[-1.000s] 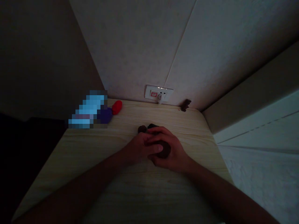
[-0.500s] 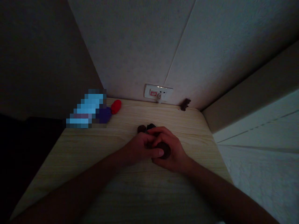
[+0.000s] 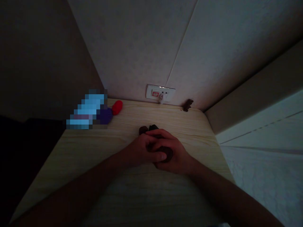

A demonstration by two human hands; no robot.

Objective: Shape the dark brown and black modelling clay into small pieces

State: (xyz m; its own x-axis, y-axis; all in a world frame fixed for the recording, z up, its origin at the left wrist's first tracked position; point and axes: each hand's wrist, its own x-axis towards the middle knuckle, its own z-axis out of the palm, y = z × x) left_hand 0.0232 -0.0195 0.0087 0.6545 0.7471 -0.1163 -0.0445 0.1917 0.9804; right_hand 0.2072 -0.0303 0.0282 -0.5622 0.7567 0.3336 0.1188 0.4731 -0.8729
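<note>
"Cupping the brown lump [image 3: 167, 152] between us, near the middle of the wooden tabletop [image 3: 146, 195], how do our hands sit?"

"Our left hand [image 3: 139, 151] is curled in, its thumb pressing on the lump, though its other fingers are partly hidden. Our right hand [image 3: 180, 154] is closed around the lump from the right."

"How far along are we?"

"We have the lump in hand, but its covered side hides its full shape, so we can't call it finished. Just beyond our fingers sit a small brown ball [image 3: 143, 130] and a black piece [image 3: 152, 127], both outside our grip."

"And farther off?"

"At far left, we see a purple lump [image 3: 105, 116] by a pixelated bright item [image 3: 88, 107], then a red lump [image 3: 117, 107]. At far right, a dark brown piece [image 3: 188, 105] stands near the wall; beyond is the wall socket [image 3: 153, 93]."

"What differs from half a second ago?"

"Our right fingers reach a bit farther over our left hand, and our left thumb sits slightly lower on the lump. The loose pieces keep their arrangement."
</note>
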